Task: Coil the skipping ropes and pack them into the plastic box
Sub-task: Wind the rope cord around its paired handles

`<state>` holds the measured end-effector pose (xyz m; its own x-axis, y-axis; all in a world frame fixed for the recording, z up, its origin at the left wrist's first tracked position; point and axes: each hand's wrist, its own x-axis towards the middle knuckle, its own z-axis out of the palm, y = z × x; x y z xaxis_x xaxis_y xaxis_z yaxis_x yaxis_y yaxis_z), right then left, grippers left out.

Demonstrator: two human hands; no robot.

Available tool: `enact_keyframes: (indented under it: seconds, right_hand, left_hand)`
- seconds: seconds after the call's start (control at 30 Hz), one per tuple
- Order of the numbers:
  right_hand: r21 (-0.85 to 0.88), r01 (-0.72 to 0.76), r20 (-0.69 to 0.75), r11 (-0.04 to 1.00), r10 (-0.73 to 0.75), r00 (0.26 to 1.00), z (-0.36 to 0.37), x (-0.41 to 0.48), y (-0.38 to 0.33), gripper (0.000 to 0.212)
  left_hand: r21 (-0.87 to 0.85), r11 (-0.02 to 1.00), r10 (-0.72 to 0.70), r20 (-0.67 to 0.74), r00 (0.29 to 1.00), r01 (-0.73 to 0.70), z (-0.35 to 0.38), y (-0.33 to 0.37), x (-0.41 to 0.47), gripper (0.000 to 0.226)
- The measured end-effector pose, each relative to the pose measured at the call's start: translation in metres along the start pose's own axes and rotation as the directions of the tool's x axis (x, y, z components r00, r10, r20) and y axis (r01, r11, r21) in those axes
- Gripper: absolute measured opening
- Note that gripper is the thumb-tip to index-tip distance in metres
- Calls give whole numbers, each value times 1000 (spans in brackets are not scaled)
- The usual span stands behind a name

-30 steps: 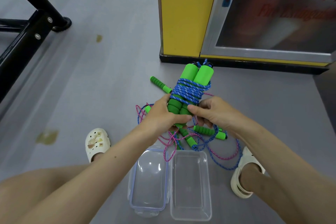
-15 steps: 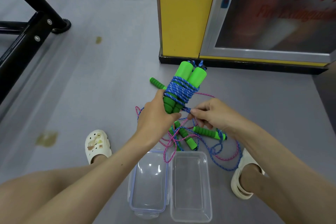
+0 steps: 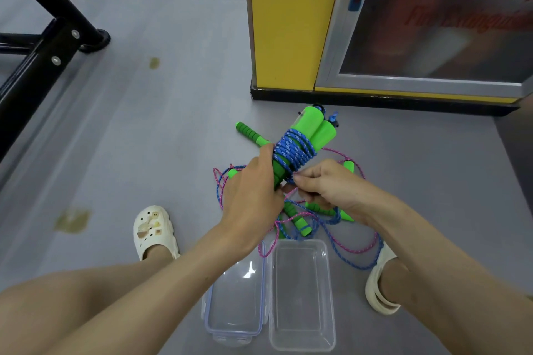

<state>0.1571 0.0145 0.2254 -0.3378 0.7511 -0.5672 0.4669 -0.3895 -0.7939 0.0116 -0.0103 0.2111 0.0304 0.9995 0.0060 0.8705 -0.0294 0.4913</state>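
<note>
My left hand (image 3: 253, 190) grips the lower end of two green foam handles (image 3: 314, 127) held together, with blue skipping rope (image 3: 294, 151) wound round their middle. My right hand (image 3: 326, 184) pinches the loose blue cord just below the coil. Under my hands several more green handles (image 3: 300, 222) and tangled blue and pink ropes (image 3: 354, 251) lie on the grey floor. The clear plastic box (image 3: 302, 343) stands open on the floor near me, with its lid (image 3: 233, 331) lying at its left.
A yellow cabinet (image 3: 282, 23) with a glass door stands just beyond the ropes. A black metal frame (image 3: 37, 60) crosses the far left. My feet in white clogs (image 3: 155, 233) flank the box. Stains mark the floor at left.
The wrapped handles have tilted to the right and my left hand has shifted higher on them. My right hand stays at the cord under the coil.
</note>
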Motion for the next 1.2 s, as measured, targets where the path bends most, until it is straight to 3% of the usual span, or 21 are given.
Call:
enact_keyframes:
  seconds: [0.1, 0.2, 0.37, 0.47, 0.6, 0.73, 0.87, 1.03, 1.2]
  right_hand:
    - [-47, -3, -7, 999, 2, 1000, 3, 2, 4, 39]
    - [-33, -1, -34, 999, 0, 999, 3, 2, 4, 36]
    - [108, 19, -43, 994, -14, 999, 1, 2, 0, 30]
    - [117, 52, -133, 992, -36, 991, 3, 1, -3, 43]
    - [140, 92, -248, 986, -55, 967, 3, 4, -1, 43]
    - [208, 63, -241, 976, -11, 971, -1, 5, 0, 41]
    - [230, 56, -83, 972, -37, 996, -9, -2, -4, 41]
    - [292, 102, 133, 951, -146, 980, -10, -6, -8, 55]
    - [264, 121, 150, 957, -164, 975, -8, -7, -9, 45]
  left_hand:
    - [-19, 999, 43, 14, 999, -43, 5, -2, 0, 60]
    - [-167, 984, 69, 44, 997, -61, 11, -2, 0, 64]
    - [-395, 917, 117, 127, 985, -58, 19, 1, -3, 92]
    - [-399, 914, 136, 144, 980, -68, 27, 2, -7, 107]
    - [-453, 891, 126, 197, 972, -23, 28, 6, -8, 111]
    - [-589, 803, 73, 247, 966, 89, 10, 11, 2, 95]
    - [-680, 664, -70, 359, 931, 312, -12, 0, 20, 83]
    - [-718, 438, 58, 623, 780, 541, -39, -16, 30, 60]
    - [-704, 279, 121, 701, 703, 653, -36, -11, 22, 50]
